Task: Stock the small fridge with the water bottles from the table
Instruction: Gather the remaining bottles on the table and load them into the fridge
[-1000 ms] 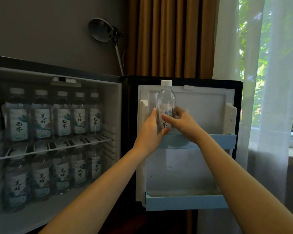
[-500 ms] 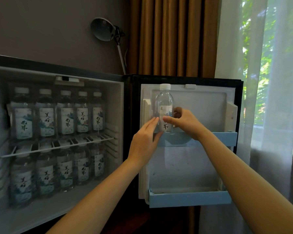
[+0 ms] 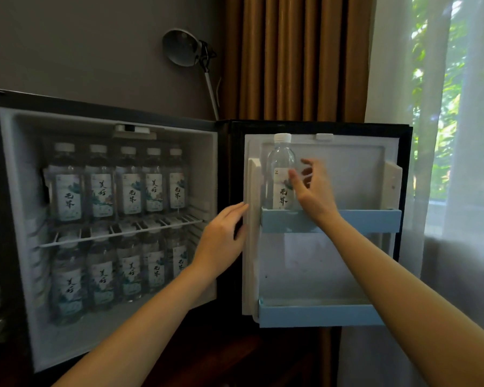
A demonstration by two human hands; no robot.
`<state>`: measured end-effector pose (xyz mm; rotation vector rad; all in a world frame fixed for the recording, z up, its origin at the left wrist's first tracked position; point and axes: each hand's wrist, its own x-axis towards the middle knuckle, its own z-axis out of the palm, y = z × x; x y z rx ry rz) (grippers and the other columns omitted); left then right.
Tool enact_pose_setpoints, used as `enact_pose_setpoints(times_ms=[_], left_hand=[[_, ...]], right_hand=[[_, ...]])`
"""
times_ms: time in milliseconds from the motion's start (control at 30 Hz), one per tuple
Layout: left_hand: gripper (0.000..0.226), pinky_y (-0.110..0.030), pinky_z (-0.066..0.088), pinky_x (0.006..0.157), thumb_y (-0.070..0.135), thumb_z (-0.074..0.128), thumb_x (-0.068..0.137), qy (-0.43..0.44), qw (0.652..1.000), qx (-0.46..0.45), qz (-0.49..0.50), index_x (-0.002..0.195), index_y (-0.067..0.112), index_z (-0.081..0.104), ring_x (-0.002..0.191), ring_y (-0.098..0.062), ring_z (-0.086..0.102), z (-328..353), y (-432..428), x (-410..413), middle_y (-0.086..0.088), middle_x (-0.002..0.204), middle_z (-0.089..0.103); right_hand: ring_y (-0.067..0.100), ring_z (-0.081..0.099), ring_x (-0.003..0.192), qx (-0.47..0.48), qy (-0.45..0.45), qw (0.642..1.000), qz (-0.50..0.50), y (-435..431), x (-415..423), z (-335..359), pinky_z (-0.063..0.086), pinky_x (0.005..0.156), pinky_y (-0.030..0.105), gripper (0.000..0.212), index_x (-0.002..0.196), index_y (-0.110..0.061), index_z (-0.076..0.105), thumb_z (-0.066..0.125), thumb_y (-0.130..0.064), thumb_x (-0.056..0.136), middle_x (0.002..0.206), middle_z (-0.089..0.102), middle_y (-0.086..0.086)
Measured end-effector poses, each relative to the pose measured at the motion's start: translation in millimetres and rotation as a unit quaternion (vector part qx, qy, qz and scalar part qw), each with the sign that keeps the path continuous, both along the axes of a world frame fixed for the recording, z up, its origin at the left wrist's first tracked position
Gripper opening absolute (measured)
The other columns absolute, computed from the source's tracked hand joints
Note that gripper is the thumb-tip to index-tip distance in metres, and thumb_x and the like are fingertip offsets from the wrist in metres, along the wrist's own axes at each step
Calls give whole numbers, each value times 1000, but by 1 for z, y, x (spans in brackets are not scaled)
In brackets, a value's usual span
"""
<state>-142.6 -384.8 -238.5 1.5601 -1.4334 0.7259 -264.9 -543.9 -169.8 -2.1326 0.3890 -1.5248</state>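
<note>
The black, white-lined small fridge (image 3: 20, 191) holds labelled bottles (image 3: 101, 191). The left hand (image 3: 221, 241), relaxed and empty, is at 8 o'clock from the clear, white-capped water bottle (image 3: 281, 169), upright in the pale-blue door shelf (image 3: 369, 220); at its 3 o'clock the right hand (image 3: 315, 191) spreads empty.

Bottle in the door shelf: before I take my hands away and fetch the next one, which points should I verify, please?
1. Bottle stands upright at the left end of the upper door shelf: ok.
2. Right hand is free of the bottle: cannot tell; the fingers are spread, but the thumb overlaps the label.
3. Left hand holds nothing: ok; it is open beside the fridge door.
4. Room for more bottles on the upper door shelf, right of the bottle: ok.
5. Lower door shelf can take bottles: ok; none shows in it.
6. Bottles left on the table: cannot tell; it is out of view.
</note>
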Motion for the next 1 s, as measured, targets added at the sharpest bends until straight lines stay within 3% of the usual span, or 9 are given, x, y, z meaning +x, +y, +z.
enact_pose_setpoints(times_ms=[133,233,333,600,700,800,1000], left_hand=[[30,-22,46,90,-1,57,86,-1,1000,-21,11,116,1,61,101,-23,61,7,33,25,-12,112,63],[26,-25,50,84,-4,55,86,19,999,-35,26,111,1,63,92,-20,61,2,56,40,-12,106,62],[22,-22,49,78,-2,55,88,31,997,-44,57,107,3,64,86,-15,59,-14,84,53,-9,102,62],[18,-19,45,66,-3,58,84,63,971,-41,228,97,6,66,77,-10,57,-79,200,100,-7,92,62],[17,-16,37,66,0,54,84,106,948,-33,298,94,6,66,78,-10,54,-106,250,118,-8,90,62],[18,-25,43,72,1,54,86,172,918,-13,356,96,9,66,86,-22,60,-133,294,134,-2,92,61],[21,-21,40,75,3,52,87,268,860,15,435,100,11,66,97,-20,61,-171,354,168,-3,103,64]], right_hand=[[18,43,101,-129,-156,974,-105,36,7,-20,31,88,18,46,116,2,49,45,-36,90,110,50,18],[24,45,100,-211,-174,955,-117,71,26,-30,29,89,17,33,109,1,53,47,-24,89,107,53,20],[24,46,99,-224,-139,962,-67,107,54,-45,30,90,17,24,102,-3,56,48,-20,88,102,54,16],[27,57,81,-163,4,980,115,204,148,-109,40,73,26,14,89,-3,62,50,-10,87,84,60,12],[21,58,76,-124,75,970,196,248,180,-140,44,66,30,12,91,-5,63,53,-9,89,81,63,9],[24,60,71,-76,140,953,256,291,207,-168,37,61,26,12,93,-5,65,54,-10,90,79,66,11],[14,59,75,-26,208,916,342,362,254,-209,42,65,27,14,98,-12,65,53,-16,91,86,67,4]])
